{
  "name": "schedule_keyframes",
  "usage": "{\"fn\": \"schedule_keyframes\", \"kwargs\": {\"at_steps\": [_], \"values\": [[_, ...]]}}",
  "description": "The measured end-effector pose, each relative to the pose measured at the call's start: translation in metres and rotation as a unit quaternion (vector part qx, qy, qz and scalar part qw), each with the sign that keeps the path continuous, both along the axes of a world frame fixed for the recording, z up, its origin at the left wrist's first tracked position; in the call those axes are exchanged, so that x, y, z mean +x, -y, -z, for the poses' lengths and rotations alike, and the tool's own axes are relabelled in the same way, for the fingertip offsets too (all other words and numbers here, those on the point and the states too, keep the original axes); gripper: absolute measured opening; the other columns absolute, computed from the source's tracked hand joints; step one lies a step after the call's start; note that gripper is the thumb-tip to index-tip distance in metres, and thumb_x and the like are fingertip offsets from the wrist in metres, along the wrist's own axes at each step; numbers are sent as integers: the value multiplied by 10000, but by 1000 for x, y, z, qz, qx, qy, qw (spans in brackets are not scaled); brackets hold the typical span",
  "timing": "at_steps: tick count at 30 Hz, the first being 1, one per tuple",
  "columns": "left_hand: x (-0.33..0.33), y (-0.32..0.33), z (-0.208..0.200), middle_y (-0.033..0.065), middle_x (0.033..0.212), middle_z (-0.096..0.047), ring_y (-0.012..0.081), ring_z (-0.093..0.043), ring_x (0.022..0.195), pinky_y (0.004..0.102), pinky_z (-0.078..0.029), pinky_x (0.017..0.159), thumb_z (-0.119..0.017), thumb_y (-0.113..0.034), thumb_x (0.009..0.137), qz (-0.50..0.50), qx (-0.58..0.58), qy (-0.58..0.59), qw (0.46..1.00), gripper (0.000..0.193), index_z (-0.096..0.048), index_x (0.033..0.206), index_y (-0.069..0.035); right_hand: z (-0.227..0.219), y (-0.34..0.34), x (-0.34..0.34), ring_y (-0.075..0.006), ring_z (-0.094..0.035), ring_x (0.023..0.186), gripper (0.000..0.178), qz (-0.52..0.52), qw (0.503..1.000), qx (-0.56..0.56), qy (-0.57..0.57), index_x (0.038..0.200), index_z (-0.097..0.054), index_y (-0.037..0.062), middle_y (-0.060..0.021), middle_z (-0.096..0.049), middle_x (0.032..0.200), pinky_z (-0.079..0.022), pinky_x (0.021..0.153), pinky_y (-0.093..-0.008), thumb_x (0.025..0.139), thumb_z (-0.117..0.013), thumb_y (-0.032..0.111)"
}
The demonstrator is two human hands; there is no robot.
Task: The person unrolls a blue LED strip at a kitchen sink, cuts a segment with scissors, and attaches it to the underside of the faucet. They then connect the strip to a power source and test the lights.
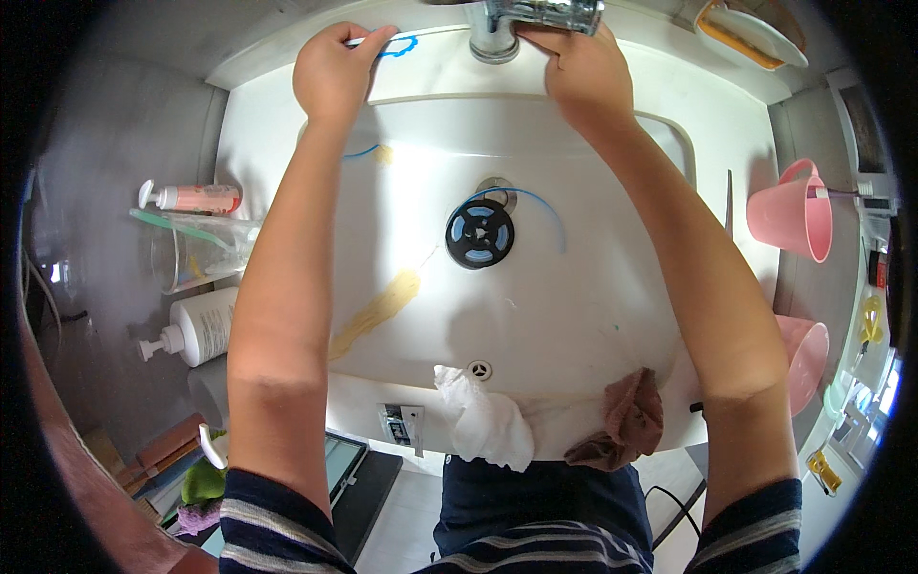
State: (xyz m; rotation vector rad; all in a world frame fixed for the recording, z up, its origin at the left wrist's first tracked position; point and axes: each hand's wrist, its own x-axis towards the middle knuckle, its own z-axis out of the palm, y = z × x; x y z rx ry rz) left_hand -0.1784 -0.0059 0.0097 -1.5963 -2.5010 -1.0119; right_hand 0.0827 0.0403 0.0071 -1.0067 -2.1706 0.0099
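Note:
At the back left of the washbasin (pixel 593 316), my left hand (pixel 335 81) is closed, thumb and finger pinching a thin white strip with a wavy blue edge piece (pixel 402 46) curling off it. My right hand (pixel 593 81) reaches behind the chrome faucet (pixel 492 38), at the back ledge. Its fingertips are partly hidden by the faucet, so whether they grip anything cannot be seen. In the basin, by the drain, lies a black spool (pixel 480 233) with light blue showing through its openings. A thin blue strip (pixel 535 199) arcs off beside it.
Yellowish smears (pixel 382 306) mark the bowl. A white cloth (pixel 486 416) and a brown cloth (pixel 626 421) hang over the front rim beside a small packet (pixel 402 426). Pump bottles (pixel 206 325) stand left, pink cups (pixel 792 215) right, and a soap dish (pixel 751 38) back right.

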Motion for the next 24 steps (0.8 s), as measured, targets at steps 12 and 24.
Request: {"fn": "schedule_keyframes", "kwargs": {"at_steps": [12, 24], "values": [[-7, 4, 2, 49, 688, -690, 218, -636, 619, 350, -495, 590, -859, -524, 699, 26, 39, 56, 997, 441, -766, 824, -111, 24, -16, 10, -387, -665, 869, 428, 26, 996, -63, 60, 1190, -751, 228, -197, -704, 1006, -533, 814, -451, 875, -495, 94], [-5, 1, 11, 43, 725, -703, 238, -643, 650, 358, -485, 579, -845, -451, 747, 18, 62, -25, 998, 363, -743, 817, -110, 34, -21, 13, -315, -682, 904, 416, 84, 973, -211, 26, 1198, -739, 127, -173, -709, 1116, -515, 868, -343, 882, -476, 64]]}}
